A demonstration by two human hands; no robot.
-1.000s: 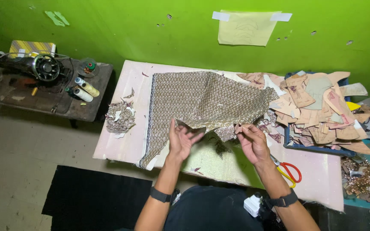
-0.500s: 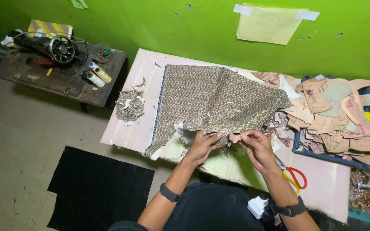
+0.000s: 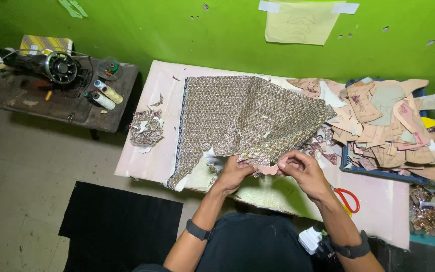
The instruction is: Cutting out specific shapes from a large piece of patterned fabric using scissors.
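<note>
— Two hands meet at the near edge of the table: the left hand [image 3: 235, 173] and the right hand [image 3: 300, 168], close together, both pinching a small pinkish cut-out piece [image 3: 268, 170] between their fingertips.

— Where does that piece sit?

— Right at the lower corner of the patterned brown fabric [image 3: 242, 116], which is spread across the pale pink table [image 3: 378, 211]. The left fingers seem to nip the fabric's hem too, though the view is too small there to be sure.

— What lies nearest?

— One pair of red-handled scissors [image 3: 347, 200], just beside the right wrist. Each wrist carries a dark band. Under the hands a pale green sheet [image 3: 273, 194] lies over the table's front edge.

— And further out?

— To the right, a blue tray [image 3: 378, 171] heaped with tan and pink paper pattern pieces [image 3: 383, 126], too many to count. To the left of the fabric, one small mound of fabric scraps [image 3: 146, 128].

— Anything on the wall?

— One pale yellow rectangular sheet [image 3: 302, 21] is taped to the green wall [image 3: 177, 30] by two white strips at its top corners, with faint line drawings on it.

— And the side bench?

— A dark wooden bench [image 3: 51, 103] holds one black sewing machine [image 3: 51, 64], a yellow-striped box [image 3: 46, 44] behind it, and two pale thread cones [image 3: 104, 95] lying on their sides.
</note>
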